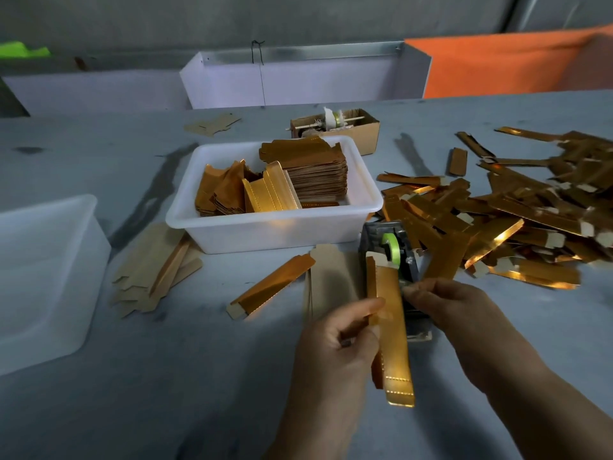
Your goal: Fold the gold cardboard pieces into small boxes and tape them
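Two tubs sit ahead of me: the middle white tub (pixel 275 227) holds stacked gold blanks (pixel 311 171); I can't see into the near-left one (pixel 49 270). My left hand (pixel 338 330) grips a folded gold box (pixel 391 330) near centre, while my right hand (pixel 444 303) pinches at the tape dispenser (pixel 394 257).

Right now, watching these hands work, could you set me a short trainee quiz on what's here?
1. True or false: the left hand grips a folded gold box.
2. Where do the folded boxes pile up? A) white bin B) right of the tape dispenser C) brown carton
3. Fill in: the tape roll is ____.

Key: 1 true; 2 B, in the pile; 3 green.
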